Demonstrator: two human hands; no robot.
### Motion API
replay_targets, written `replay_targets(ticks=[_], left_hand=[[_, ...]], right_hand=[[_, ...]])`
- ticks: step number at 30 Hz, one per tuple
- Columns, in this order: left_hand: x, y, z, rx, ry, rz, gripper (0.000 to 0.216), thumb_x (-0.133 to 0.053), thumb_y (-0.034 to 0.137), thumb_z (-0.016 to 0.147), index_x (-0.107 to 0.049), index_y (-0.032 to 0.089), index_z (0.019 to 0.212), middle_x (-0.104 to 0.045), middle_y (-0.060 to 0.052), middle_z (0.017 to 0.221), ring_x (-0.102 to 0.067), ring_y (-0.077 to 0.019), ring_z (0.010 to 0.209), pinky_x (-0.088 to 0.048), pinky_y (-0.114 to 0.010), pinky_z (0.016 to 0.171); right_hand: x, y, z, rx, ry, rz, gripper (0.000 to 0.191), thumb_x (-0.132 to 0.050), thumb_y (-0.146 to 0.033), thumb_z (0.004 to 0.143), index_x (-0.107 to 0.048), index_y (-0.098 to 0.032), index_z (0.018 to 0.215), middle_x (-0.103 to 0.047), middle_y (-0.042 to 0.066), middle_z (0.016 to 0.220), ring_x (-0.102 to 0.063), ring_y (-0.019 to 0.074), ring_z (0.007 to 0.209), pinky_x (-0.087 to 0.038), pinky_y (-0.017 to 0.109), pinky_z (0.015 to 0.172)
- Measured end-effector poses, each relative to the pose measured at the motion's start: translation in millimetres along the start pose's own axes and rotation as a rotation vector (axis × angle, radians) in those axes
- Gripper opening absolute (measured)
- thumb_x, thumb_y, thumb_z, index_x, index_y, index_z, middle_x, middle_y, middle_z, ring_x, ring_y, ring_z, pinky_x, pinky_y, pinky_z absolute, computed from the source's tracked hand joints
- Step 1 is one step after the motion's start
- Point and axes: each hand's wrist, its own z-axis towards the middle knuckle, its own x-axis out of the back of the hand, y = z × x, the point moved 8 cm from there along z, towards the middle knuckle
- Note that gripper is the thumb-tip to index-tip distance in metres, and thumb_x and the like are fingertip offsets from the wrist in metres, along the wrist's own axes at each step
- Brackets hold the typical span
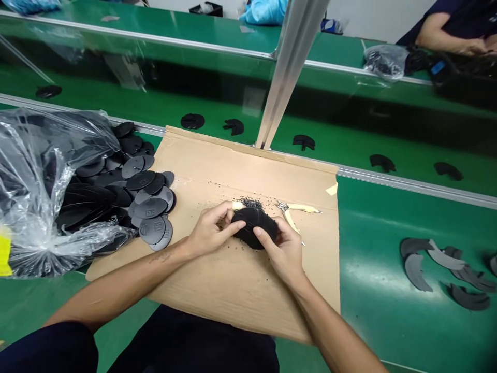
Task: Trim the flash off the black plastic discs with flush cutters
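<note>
Both hands are closed on a black disc (254,228), which they hold between them just above the middle of a cardboard sheet (240,295). The left hand (209,232) pinches the disc's left edge with thumb and fingers. The right hand (285,254) grips its near right side, with the thumb lying across the top. The cardboard lies flat on the green table (388,321), and the person's forearms reach in over its near edge.

Black crumbs (251,203) are scattered on the cardboard just beyond the disc. A small pair of cutters (295,210) with pale handles lies just to the right of them, near the right hand and free of it.

On the left, a clear plastic bag (34,207) lies open, and a pile of flat dark discs (145,202) spills from it onto the cardboard's left edge. Well to the right, on bare table, lie several grey curved offcuts (442,264).

Beyond the cardboard runs a green conveyor belt (349,142) carrying a spaced row of black pieces (193,121). A slanted aluminium post (291,67) rises from the belt's near rail. At the far right corner, another person's arm (446,33) rests by a second filled bag (386,59).
</note>
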Motion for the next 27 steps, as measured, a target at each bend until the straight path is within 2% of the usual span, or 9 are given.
replay_targets(ticks=[3,9,14,27], left_hand=[[-0.1,3.3,-0.9,-0.025,0.004,0.028,0.013,-0.069,0.03,0.092,-0.065,0.018,0.096,-0.044,0.007,0.062,-0.041,-0.0058,0.052,-0.036,-0.017,0.051],[2.4,19.2,-1.8,-0.191,0.048,0.135,0.026,-0.069,0.027,0.093,-0.069,0.018,0.117,-0.045,0.007,0.063,-0.039,-0.0057,0.052,-0.037,-0.017,0.051],[0.7,14.6,-2.6,-0.139,0.036,0.121,0.027,-0.069,0.028,0.093,-0.069,0.017,0.118,-0.045,0.007,0.063,-0.041,-0.0058,0.052,-0.039,-0.016,0.051],[-0.6,10.6,-5.8,-0.089,0.032,0.068,0.027,-0.068,0.029,0.093,-0.069,0.017,0.117,-0.042,0.006,0.065,-0.044,-0.0066,0.055,-0.041,-0.017,0.053]], right_hand=[[-1.7,-1.2,0.3,0.009,-0.033,-0.002,0.027,-0.075,-0.045,0.081,-0.064,-0.021,0.081,-0.057,-0.001,0.073,-0.051,0.0139,0.067,-0.047,0.025,0.06],[-4.5,4.5,-1.4,-0.027,-0.063,-0.025,0.029,-0.074,-0.048,0.082,-0.065,-0.021,0.08,-0.055,-0.001,0.07,-0.05,0.0143,0.066,-0.045,0.025,0.057],[-3.2,3.4,-3.8,0.004,-0.036,-0.019,0.025,-0.073,-0.045,0.084,-0.067,-0.021,0.085,-0.059,0.0,0.074,-0.052,0.0144,0.068,-0.046,0.026,0.06],[-4.2,0.5,-6.7,0.035,-0.042,-0.097,0.026,-0.07,-0.047,0.086,-0.064,-0.022,0.085,-0.056,-0.001,0.073,-0.049,0.0144,0.067,-0.043,0.026,0.057]])
